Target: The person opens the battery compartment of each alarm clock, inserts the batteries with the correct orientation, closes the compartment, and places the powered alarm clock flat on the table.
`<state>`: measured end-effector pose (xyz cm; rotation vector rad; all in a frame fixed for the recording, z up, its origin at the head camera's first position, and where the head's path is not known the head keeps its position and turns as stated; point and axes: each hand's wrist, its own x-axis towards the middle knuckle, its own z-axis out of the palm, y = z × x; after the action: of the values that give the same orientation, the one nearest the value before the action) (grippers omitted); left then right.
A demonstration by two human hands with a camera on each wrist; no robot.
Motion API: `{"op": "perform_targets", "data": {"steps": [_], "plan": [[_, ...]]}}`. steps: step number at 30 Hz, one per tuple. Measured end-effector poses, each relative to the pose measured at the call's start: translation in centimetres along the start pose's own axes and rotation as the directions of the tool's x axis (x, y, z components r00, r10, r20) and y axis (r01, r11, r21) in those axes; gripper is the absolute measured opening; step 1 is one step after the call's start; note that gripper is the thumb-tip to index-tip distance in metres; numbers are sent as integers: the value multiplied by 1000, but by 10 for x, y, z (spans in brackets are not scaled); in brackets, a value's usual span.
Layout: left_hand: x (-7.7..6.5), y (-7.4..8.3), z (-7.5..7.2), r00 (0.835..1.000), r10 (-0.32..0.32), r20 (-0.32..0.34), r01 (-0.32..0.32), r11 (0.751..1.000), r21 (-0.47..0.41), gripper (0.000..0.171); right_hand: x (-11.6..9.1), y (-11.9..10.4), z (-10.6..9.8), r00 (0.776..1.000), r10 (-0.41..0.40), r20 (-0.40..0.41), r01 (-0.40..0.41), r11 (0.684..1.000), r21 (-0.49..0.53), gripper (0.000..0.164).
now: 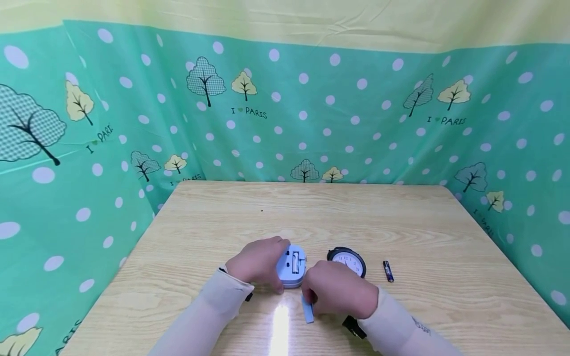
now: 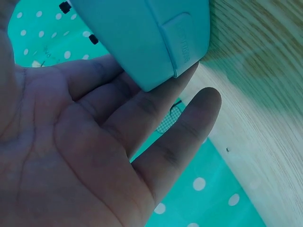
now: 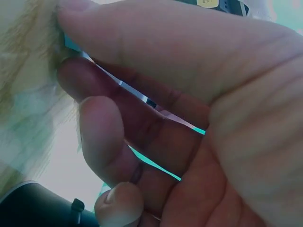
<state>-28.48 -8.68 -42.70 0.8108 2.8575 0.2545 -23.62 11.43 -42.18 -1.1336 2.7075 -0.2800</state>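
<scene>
My left hand (image 1: pixel 260 262) grips a light blue clock (image 1: pixel 285 274) from its left side, thumb at the near edge and fingers at the far edge. The clock lies back up, with two black knobs and an uncovered battery slot holding a battery (image 1: pixel 296 262). In the left wrist view, the fingers lie against the clock's blue casing (image 2: pixel 142 38). Just right of it, my right hand (image 1: pixel 336 287) pinches a flat light blue battery cover (image 1: pixel 308 311) low over the table. A corner of that cover (image 3: pixel 71 43) shows between thumb and forefinger in the right wrist view.
A black round alarm clock (image 1: pixel 349 258), dial up, lies behind my right hand and is partly hidden by it. Farther right on the wooden table (image 1: pixel 213 212) lies a dark loose battery (image 1: pixel 388 271). A green patterned curtain (image 1: pixel 311 113) hangs around the table's back and sides.
</scene>
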Motion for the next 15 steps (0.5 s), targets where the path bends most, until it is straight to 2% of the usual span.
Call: {"op": "perform_targets", "data": {"steps": [15], "plan": [[1, -1, 5, 1000, -12, -12, 12, 1000, 17, 95, -1, -3, -3, 1000, -2, -3, 2, 1000, -20, 19]]}}
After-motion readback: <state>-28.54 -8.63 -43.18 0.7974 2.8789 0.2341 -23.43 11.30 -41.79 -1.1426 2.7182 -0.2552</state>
